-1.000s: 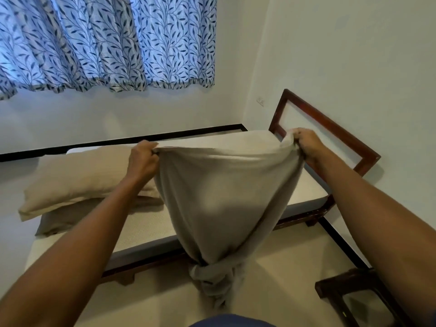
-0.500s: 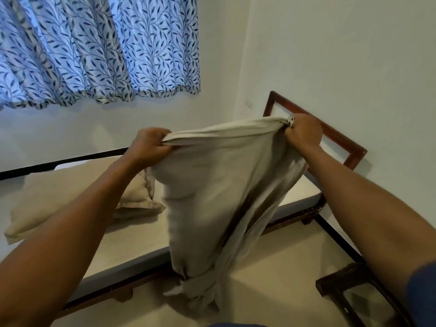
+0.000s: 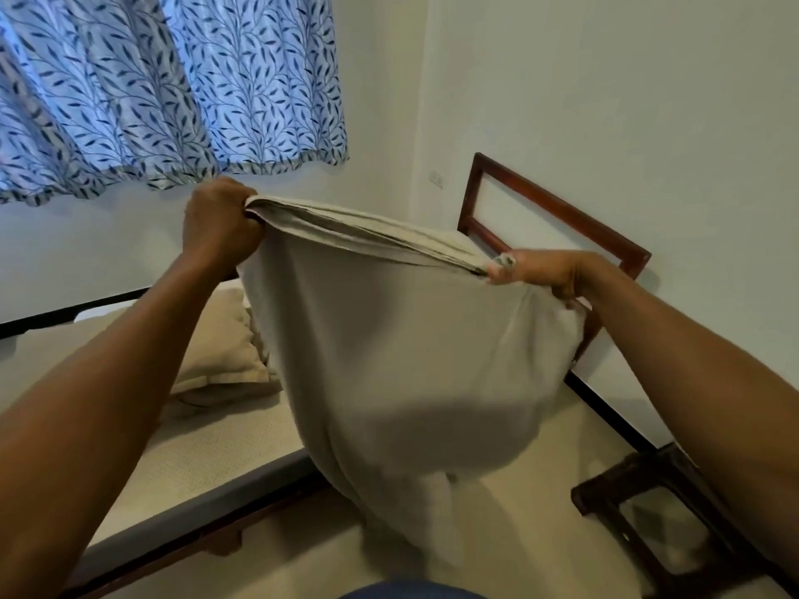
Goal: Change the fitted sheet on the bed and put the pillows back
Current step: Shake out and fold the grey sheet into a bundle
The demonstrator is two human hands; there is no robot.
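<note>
A beige fitted sheet [image 3: 402,361] hangs in the air between my two hands, stretched along its top edge and billowing below. My left hand [image 3: 218,224] grips the sheet's left end, raised higher. My right hand [image 3: 547,270] grips its right end, lower, near the headboard. Behind the sheet lies the bare mattress [image 3: 207,443] on a low wooden bed. Two beige pillows [image 3: 218,352] are stacked on the mattress at the left, partly hidden by my left arm and the sheet.
A dark wooden headboard frame [image 3: 557,209] leans at the right wall. A dark wooden stool [image 3: 640,495] stands on the floor at the lower right. Blue leaf-pattern curtains [image 3: 173,88] hang above the bed's far side.
Both hands have lifted and pulled the sheet wider apart; the left hand rose higher, and the sheet's knotted lower end swung up off the floor and billows.
</note>
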